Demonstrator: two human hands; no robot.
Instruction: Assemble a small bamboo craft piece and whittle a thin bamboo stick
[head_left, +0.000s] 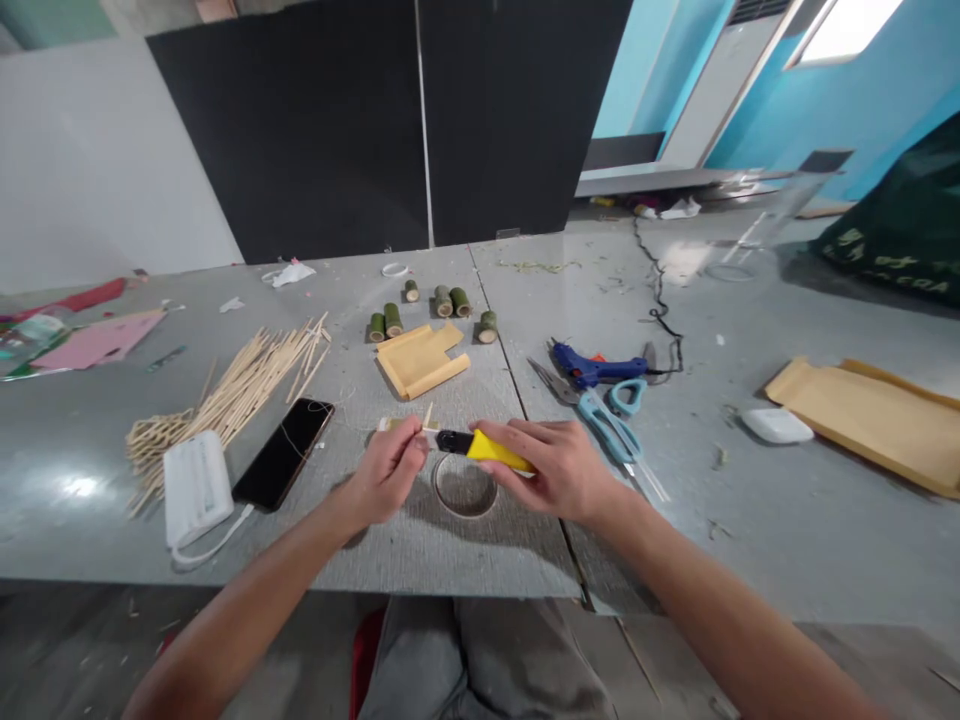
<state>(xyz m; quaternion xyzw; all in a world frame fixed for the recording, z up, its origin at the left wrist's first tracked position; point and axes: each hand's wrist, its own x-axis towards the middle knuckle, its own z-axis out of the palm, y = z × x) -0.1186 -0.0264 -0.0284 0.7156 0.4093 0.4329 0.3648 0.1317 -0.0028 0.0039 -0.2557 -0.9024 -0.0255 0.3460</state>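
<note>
Fingers of the left hand (386, 472) were found pinched together on a small pale workpiece (428, 414), mostly hidden by the grip; a thin end was left standing out beyond the fingertips. Fingers of the right hand (559, 465) were clamped around the handle of a yellow cutter (499, 450). Both items were held above the counter (360, 560), in front of the seated person's lap. Whether the blade was touching the workpiece could not be told.

The cutter's long axis was laid crosswise, nearly level in view; its black nose was pointed to the left, toward the pinching fingers, and slightly away from the body. The exposed end of the workpiece was pointed away from the body, leaning a little right.

Step in hand was judged to be trimming. For the next move, a firm left pinch and a short, controlled stroke, with fingertips kept clear of the blade line, were judged to be required.

Farther out, a ring (465, 515) was noted beneath the hands, a folded card piece (420, 362) beyond them, and scissors (611, 432) to the right.
</note>
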